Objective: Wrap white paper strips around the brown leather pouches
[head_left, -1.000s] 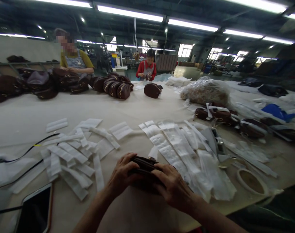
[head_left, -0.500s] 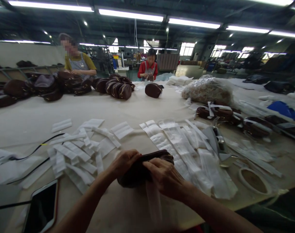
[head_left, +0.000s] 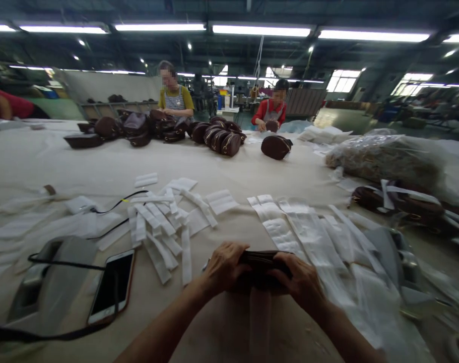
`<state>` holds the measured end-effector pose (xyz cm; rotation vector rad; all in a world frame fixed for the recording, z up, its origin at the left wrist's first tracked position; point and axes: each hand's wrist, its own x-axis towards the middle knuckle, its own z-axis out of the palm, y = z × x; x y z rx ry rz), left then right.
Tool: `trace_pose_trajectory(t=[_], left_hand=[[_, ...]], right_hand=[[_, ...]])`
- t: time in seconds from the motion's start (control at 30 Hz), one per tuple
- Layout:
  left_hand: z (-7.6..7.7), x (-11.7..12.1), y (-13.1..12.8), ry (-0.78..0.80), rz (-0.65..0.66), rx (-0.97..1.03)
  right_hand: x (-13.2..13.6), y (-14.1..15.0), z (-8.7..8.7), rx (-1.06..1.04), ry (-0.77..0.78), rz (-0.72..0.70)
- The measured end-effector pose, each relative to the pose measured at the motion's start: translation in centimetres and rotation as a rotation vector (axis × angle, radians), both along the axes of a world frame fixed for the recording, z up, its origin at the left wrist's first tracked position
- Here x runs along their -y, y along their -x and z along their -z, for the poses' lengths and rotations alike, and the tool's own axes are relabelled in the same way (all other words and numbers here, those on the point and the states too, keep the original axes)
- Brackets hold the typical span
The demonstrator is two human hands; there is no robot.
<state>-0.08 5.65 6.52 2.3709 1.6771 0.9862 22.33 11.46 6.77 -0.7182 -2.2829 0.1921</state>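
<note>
Seeing one red sleeve (head_left: 10, 103) at the far left, cut off by the edge of view. Finding one grey gadget (head_left: 65, 282) near the front, with a black cord (head_left: 66, 261) crossing over, and just beside, one phone (head_left: 114, 287) lying face up. Looking past piled brown bags (head_left: 138, 123) and loose white strips (head_left: 157, 217), both overlapping too much for counting. Seeing behind the pile one person in yellow (head_left: 186, 103), partly hidden.

Gripping the left end of one dark brown bag (head_left: 267, 256) with the left hand (head_left: 223, 267), closed around. Holding that bag over the near part of the table (head_left: 202, 333), top edge facing up, long axis running left to right; losing the underside in shadow, so not telling touching from hovering. Making out one pale strip (head_left: 260, 322) below, blurred, cut off at the bottom.

Spotting one person in red (head_left: 267, 108) farther back, behind one lone bag (head_left: 274, 147).

Gripping the held bag's right end with the right hand (head_left: 301, 280), closed too. Seeing white sheets (head_left: 282, 227) beyond, then one clear plastic sack (head_left: 388, 156) and a second grey gadget (head_left: 388, 252), blurred.
</note>
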Motion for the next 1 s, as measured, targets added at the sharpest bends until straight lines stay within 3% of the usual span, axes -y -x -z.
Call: trace_pose_trajectory(t=[0.23, 0.37, 0.43, 0.6, 0.67, 0.83, 1.0], left_hand=[[-0.4, -0.2, 0.2, 0.065, 0.001, 0.039], [-0.8, 0.2, 0.8, 0.130, -0.022, 0.065], [-0.9, 0.3, 2.0, 0.166, -0.125, 0.074], [0.6, 0.4, 7.5, 0.297, -0.737, 0.020], [1.7, 0.2, 9.2, 0.380, -0.886, -0.026], [3.5, -0.3, 9.9, 0.530, -0.989, -0.061], [2.8, 0.5, 9.5, 0.631, -0.985, -0.002]], right_hand=[[-0.6, 0.5, -1.3, 0.169, -0.239, 0.026], [-0.5, 1.5, -1.6, 0.182, -0.151, -0.110], [-0.2, 1.8, -1.3, 0.145, -0.108, -0.117], [0.5, 1.6, -0.6, 0.099, -0.046, -0.094], [0.6, 1.5, -0.5, 0.097, -0.025, -0.088], [0.8, 1.6, -0.7, 0.102, 0.010, -0.062], [1.1, 1.3, -0.4, 0.110, 0.027, -0.050]])
